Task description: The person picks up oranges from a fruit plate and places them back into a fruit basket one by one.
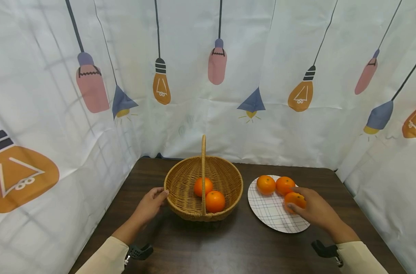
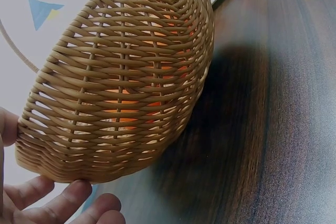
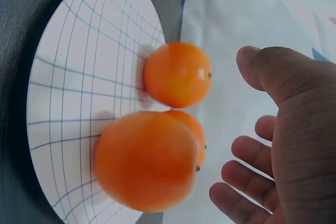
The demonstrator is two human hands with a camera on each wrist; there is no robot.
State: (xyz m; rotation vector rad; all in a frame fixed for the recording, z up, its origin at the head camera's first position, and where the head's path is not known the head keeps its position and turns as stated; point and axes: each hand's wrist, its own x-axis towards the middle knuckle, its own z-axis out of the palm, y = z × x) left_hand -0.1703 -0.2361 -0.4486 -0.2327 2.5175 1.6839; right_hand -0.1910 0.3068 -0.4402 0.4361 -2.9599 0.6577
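Observation:
At the left side of a wicker basket [image 1: 180, 203] with a tall handle, my left hand [image 1: 149, 206] holds the rim between thumb and fingers. Its fingertips [image 2: 79, 189] show along the outside of the weave in the left wrist view. Inside the basket lie two oranges [image 1: 215, 201]. To the right, a round white plate [image 1: 267, 213] with a blue grid pattern carries three oranges [image 1: 265, 185]. Over the nearest orange [image 1: 294, 201] hovers my right hand [image 1: 315, 208], thumb and fingers spread. A gap shows between this hand and the fruit in the right wrist view.
Both basket and plate stand on a dark wooden table [image 1: 225, 247]. White cloth curtains [image 1: 201, 118] printed with lamps hang behind the table and along both sides.

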